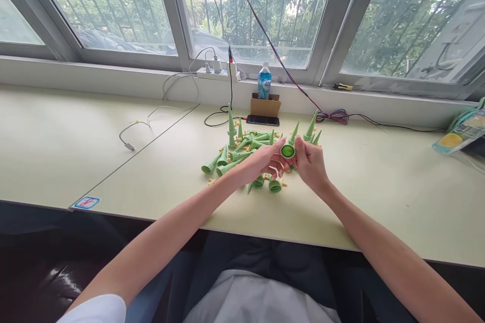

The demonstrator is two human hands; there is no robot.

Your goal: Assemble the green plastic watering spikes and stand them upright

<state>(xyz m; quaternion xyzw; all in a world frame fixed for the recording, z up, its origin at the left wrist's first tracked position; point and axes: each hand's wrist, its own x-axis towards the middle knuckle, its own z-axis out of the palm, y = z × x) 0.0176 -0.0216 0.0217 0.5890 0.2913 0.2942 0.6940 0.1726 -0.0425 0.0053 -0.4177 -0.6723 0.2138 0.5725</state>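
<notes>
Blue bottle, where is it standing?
In the head view, the blue bottle stands on the windowsill at centre, just behind the small cardboard box and the black phone.

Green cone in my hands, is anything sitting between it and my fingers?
Nothing visible. The left hand and right hand both grip the green cone directly, its round open end facing the camera, just in front of the pile of cones on the table.

Your cone (288, 150) is bright green, same as the pile (242, 154), which is flecked pale yellow. Behind that pile: brown box (265, 107), black phone (262, 120), blue bottle (264, 82), white cap (265, 64).
</notes>
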